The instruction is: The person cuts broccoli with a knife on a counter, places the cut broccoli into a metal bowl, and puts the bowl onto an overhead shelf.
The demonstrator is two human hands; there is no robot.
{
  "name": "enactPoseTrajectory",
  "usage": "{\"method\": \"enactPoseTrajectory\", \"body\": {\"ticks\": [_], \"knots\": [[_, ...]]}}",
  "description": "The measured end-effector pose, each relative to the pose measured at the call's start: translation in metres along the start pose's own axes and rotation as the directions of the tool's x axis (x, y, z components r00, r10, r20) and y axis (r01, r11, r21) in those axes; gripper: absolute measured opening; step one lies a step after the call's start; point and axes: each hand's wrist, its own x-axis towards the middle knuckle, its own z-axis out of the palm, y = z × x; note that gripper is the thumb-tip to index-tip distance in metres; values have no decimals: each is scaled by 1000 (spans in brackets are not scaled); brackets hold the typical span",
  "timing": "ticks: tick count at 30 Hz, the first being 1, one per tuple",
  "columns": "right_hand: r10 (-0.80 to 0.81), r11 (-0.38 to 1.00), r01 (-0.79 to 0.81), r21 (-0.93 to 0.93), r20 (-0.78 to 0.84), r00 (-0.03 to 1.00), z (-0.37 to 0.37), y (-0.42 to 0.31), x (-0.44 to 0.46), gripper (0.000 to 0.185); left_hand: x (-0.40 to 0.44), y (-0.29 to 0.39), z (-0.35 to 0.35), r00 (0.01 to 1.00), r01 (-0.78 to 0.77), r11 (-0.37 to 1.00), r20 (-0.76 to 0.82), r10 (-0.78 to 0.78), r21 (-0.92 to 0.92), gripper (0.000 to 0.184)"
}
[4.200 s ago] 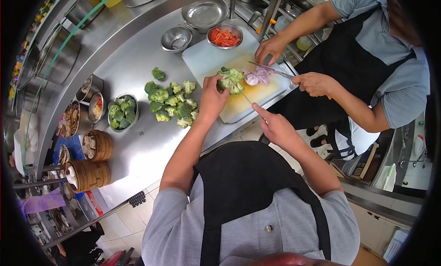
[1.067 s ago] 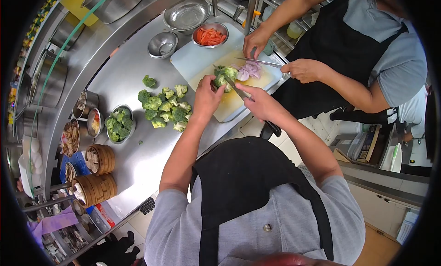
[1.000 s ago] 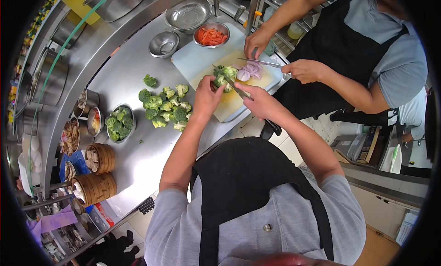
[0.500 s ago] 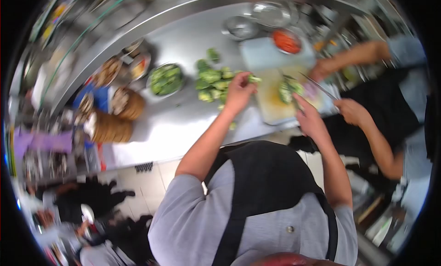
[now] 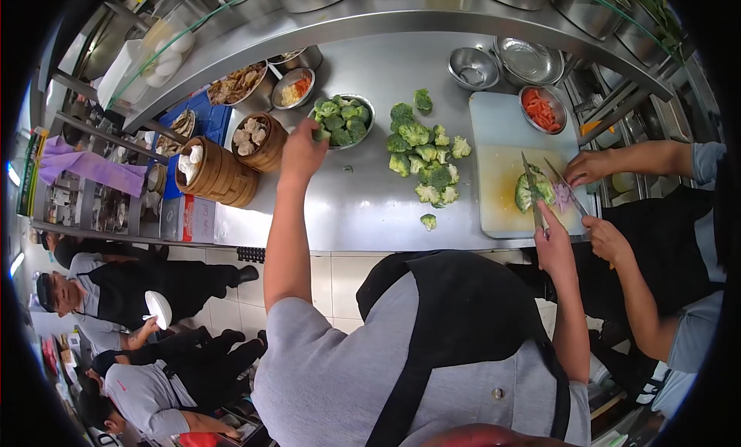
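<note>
My left hand (image 5: pixel 304 149) is at the left rim of a steel bowl (image 5: pixel 373 123) heaped with broccoli florets (image 5: pixel 340 120), its fingers closed on a floret that is partly hidden. In my right hand (image 5: pixel 554 245) is a kitchen knife (image 5: pixel 531 186), its blade pointing away from me over the cutting board (image 5: pixel 494 215). The blade lies against a larger piece of broccoli (image 5: pixel 534 189) on the board. Between the bowl and the board, loose broccoli florets (image 5: pixel 423 155) are spread on the steel counter (image 5: pixel 340 208).
On the right, a co-worker's hands (image 5: pixel 588 167) work with another knife (image 5: pixel 567 186) at chopped purple onion (image 5: pixel 563 198) on the same board. A bowl of carrot pieces (image 5: pixel 543 110) stands at its far end. Bamboo steamers (image 5: pixel 224 177) stand left. A steel shelf (image 5: pixel 401 21) crosses above.
My left hand has moved left from the loose florets to the bowl, carrying a floret. My right hand stays at the board with the knife. The whole view has shifted.
</note>
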Motion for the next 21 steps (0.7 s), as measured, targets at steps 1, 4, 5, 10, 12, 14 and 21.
{"method": "enactPoseTrajectory", "body": {"ticks": [1, 4, 5, 10, 12, 14, 21], "knots": [[8, 1000, -8, 0, -3, 1000, 4, 11, 5, 63, -5, -9, 9, 997, -69, 997, 26, 68, 17, 46], [-270, 963, 267, -44, -55, 961, 6, 29, 1, 62, -10, 3, 5, 991, -134, 988, 23, 132, 74, 47], [-332, 943, 330, -53, -62, 941, 4, 28, -3, 62, -11, 25, 3, 982, -182, 977, -37, 187, 111, 43], [-339, 938, 326, -122, -111, 934, 9, 30, -23, 60, -37, 156, 100, 941, 76, 789, 306, 146, -610, 37], [-214, 967, 203, -154, -61, 975, 2, 17, -42, 60, -58, 214, 161, 854, 110, 696, 426, 300, -710, 42], [-232, 966, 218, -141, -97, 968, 1, 24, -60, 59, -67, 249, 216, 700, 265, 662, 612, 369, -701, 53], [-199, 980, 196, -34, -206, 958, -1, 49, -99, 59, -41, 326, 241, 272, 525, 743, 909, 317, -416, 70]]}}
